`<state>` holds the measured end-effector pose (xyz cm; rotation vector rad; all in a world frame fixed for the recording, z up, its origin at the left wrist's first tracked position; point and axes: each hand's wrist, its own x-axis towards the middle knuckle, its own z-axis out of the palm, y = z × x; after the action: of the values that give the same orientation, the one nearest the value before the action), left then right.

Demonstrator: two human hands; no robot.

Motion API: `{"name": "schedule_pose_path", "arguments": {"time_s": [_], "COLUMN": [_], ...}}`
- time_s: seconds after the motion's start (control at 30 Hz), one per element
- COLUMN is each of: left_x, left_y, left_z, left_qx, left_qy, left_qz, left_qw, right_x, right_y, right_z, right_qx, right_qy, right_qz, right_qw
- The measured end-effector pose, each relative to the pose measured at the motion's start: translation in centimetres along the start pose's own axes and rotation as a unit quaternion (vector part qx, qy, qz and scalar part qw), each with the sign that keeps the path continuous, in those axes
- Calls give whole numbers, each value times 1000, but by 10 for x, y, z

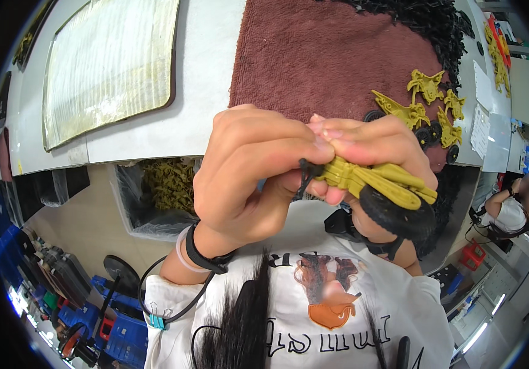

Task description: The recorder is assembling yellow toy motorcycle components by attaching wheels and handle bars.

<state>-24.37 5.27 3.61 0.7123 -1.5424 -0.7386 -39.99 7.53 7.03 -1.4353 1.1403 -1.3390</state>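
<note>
Close to my chest, my right hand [382, 147] is closed around a yellow plastic toy motorcycle [393, 187]. A black wheel [399, 216] sits between the arms of its fork, which points toward the lower right. My left hand [246, 169] is closed, pinching a small black plastic part [307, 172] against the other end of the toy. The fingertips of both hands meet there and hide where the part joins the yellow piece.
A brown towel [313, 58] covers part of the table, with several yellow toy pieces [425, 86] and a heap of black parts [427, 31] on it. A ribbed, film-covered panel [114, 67] lies at left. Below the edge stands a lined bin [130, 209] of yellow pieces. Another person [513, 206] sits at right.
</note>
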Motion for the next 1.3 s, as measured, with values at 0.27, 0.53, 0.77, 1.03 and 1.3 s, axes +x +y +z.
{"name": "schedule_pose_path", "arguments": {"time_s": [0.27, 0.53, 0.77, 1.03, 1.3], "left_x": [4, -3, 2, 2, 28], "left_y": [-2, 0, -4, 5, 3], "left_z": [-12, -17, -8, -9, -44], "left_qx": [26, -92, 18, 66, -144], "left_qy": [-35, -52, -41, -25, -150], "left_qz": [-4, -107, -22, 3, -260], "left_qw": [999, 989, 999, 998, 943], "right_x": [5, 6, 5, 3, 13], "right_y": [6, 6, 17, 5, -1], "right_z": [2, -7, -1, -3, -10], "right_qx": [-55, -133, -29, 1, -13], "right_qy": [-22, -127, -27, -48, -84], "right_qz": [-81, -128, -107, -60, 62], "right_qw": [995, 975, 993, 997, 994]}}
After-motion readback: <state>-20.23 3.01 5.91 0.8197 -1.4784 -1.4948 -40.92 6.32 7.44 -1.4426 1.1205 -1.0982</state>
